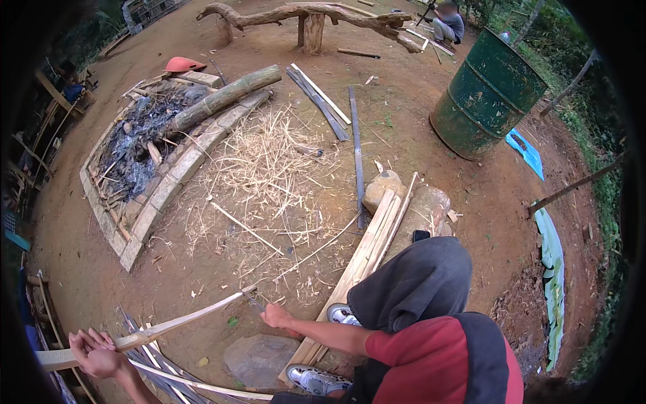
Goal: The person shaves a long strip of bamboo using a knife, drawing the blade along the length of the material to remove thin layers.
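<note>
L hand (pixel 96 351) grasps the long bamboo strip (pixel 182 322), slanting over the pile of strips (pixel 168 372); R hand (pixel 276 316) is clenched on what seems a knife (pixel 256 304), near strip's far tip. Open soil (pixel 175 283) lies btwn strip & fire pit's stone edge (pixel 158 205); on R side, stacked slats (pixel 360 262) & flat stone (pixel 261 360) leave less room.

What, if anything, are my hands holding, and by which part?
Your left hand holds the pale strip toward its left end. Your right hand seems closed on something, but what cannot be told.
</note>
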`<state>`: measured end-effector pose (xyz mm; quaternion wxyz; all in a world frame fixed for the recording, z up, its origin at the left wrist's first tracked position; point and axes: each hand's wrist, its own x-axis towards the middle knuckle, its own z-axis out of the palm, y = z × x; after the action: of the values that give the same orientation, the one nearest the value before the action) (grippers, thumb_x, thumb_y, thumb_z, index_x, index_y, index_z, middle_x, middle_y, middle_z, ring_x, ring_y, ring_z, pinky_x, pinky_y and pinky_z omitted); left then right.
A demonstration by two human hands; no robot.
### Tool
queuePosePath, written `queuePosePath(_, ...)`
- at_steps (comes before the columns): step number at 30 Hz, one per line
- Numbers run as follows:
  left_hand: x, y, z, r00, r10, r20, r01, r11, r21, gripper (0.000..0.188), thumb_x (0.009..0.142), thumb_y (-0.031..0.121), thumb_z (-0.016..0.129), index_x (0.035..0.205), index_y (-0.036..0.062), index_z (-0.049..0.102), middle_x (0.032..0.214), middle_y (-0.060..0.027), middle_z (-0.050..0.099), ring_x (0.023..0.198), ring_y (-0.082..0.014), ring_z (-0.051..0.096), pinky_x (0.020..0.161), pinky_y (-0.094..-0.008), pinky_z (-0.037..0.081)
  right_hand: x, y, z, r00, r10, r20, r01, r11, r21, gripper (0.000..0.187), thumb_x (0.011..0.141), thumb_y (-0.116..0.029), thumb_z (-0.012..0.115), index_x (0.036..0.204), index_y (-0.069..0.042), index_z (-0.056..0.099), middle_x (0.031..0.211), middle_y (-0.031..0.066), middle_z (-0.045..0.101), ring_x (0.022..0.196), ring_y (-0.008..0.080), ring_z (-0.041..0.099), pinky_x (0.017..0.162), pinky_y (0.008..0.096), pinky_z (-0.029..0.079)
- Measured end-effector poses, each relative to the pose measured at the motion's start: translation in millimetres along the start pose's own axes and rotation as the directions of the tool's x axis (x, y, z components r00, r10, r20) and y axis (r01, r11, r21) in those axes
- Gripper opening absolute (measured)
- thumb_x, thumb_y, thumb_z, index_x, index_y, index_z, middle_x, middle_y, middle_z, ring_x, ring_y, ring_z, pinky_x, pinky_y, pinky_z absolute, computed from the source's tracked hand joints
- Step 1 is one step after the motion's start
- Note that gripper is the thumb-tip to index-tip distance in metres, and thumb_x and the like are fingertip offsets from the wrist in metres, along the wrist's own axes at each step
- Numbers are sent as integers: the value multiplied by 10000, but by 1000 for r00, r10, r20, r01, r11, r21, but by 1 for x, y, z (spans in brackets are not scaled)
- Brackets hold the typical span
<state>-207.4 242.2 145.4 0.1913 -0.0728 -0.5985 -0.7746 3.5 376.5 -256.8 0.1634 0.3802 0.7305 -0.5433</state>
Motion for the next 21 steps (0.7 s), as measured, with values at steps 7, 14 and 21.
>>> queuePosePath(7,-10,-1,7,998,39,-52,-41,998,-38,177,967,162,375,878,28,447,677,-33,343,477,-105,314,351,-232,276,-20,-34,24,945,-269,-187,274,962,1,347,866,-253,569,907,90,604,752,317,633,766,477,646,685,525,521)
queuePosePath(14,3,-8,7,994,29,108,-29,1000,-6,222,953,148,385,740,85,369,624,-20,313,455,-104,306,362,-234,279,52,31,13,986,-162,-30,158,983,-99,420,838,-246,592,1034,125,563,768,344,630,786,467,670,696,516,543)
queuePosePath(21,10,-8,-10,998,67,-2,-67,997,36,209,951,158,390,757,81,379,634,-21,279,467,-105,275,378,-243,251,-12,-46,33,940,-290,-182,309,947,87,386,856,-268,579,981,96,554,693,294,630,723,472,654,643,537,519)
